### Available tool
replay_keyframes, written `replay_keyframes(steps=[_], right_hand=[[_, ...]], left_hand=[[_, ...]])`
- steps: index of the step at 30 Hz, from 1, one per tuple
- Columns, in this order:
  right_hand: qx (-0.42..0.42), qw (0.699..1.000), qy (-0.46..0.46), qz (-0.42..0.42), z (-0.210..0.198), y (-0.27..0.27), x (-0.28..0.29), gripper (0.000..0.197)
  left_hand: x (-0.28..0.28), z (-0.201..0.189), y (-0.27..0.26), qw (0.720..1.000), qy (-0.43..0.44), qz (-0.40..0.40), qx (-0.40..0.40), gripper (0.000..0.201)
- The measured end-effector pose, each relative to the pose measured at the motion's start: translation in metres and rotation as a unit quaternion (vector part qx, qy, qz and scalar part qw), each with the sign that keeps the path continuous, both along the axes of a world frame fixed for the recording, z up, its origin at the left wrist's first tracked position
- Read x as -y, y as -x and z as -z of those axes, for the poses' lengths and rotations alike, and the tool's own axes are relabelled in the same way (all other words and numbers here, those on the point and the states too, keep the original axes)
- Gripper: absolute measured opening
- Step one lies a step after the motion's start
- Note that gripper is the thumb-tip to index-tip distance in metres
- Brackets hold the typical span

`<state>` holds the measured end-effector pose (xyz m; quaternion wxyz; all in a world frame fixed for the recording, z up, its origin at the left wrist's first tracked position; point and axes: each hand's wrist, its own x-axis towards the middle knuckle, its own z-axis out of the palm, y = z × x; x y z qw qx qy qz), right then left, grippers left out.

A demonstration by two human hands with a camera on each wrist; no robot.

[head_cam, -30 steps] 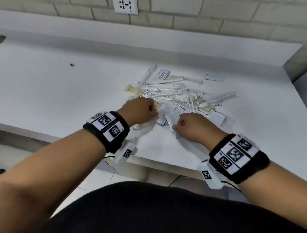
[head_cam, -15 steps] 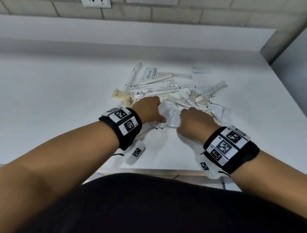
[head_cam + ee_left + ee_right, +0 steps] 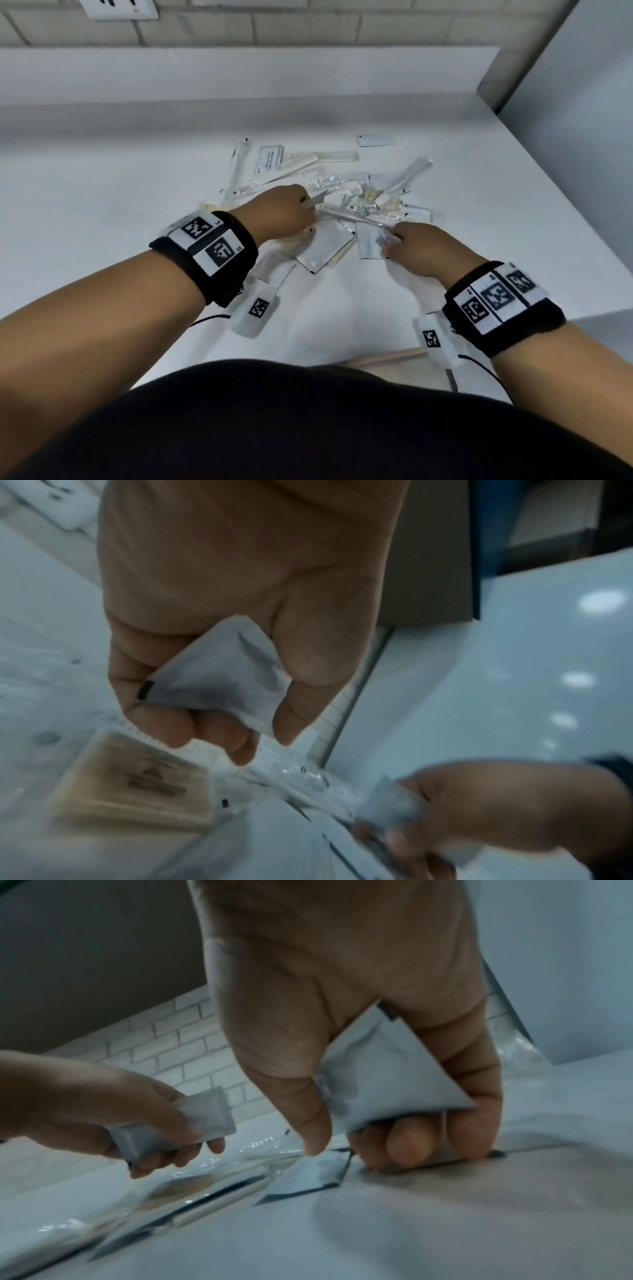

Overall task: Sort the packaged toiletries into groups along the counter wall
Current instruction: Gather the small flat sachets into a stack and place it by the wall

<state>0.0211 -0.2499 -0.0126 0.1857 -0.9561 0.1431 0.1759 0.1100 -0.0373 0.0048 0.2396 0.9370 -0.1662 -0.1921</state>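
A loose pile of packaged toiletries (image 3: 346,192) lies on the white counter (image 3: 102,212): wrapped combs, toothbrushes, flat white sachets. My left hand (image 3: 281,212) hovers over the pile's left side, fingers curled round a small white sachet (image 3: 222,674), also seen in the right wrist view (image 3: 205,1118). My right hand (image 3: 418,250) is at the pile's near right edge, gripping another white sachet (image 3: 387,1080), its knuckles down on flat packets (image 3: 308,1177) on the counter.
A lone white packet (image 3: 375,139) lies near the back wall ledge (image 3: 239,75). A power socket (image 3: 118,8) sits on the brick wall above. A grey side wall (image 3: 565,85) closes the right. The counter's front edge (image 3: 387,356) is near my body.
Both hands have lifted from the pile's near edge, each holding a sachet. The left hand moved further into the pile, the right hand drew rightward. The head view tilted lower.
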Motion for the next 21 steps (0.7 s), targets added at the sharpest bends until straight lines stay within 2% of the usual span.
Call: replay_keyframes(steps=[3,7,9,12,17,21], right_hand=[[0.015,0.998,0.026,0.054,0.007,-0.013,0.001,0.036],[0.032,0.994,0.025,0.101,0.006,-0.023,-0.011,0.046],[0.037,0.993,0.026,0.105,0.007,-0.027,-0.015,0.053],[0.025,0.993,0.042,0.107,0.011,-0.035,-0.018,0.067],[0.015,0.993,0.063,0.102,0.012,-0.039,-0.018,0.051],[0.016,0.990,0.119,0.068,0.017,-0.035,-0.026,0.077]], left_hand=[[0.016,0.009,0.003,0.989,-0.113,0.083,0.054,0.041],[0.030,0.021,0.010,0.977,-0.156,0.126,0.078,0.063],[0.033,0.023,0.010,0.976,-0.153,0.132,0.086,0.066],[0.034,0.022,0.007,0.975,-0.157,0.131,0.088,0.060],[0.030,0.017,0.000,0.976,-0.152,0.132,0.085,0.035],[0.029,0.014,-0.001,0.974,-0.145,0.150,0.092,0.029]])
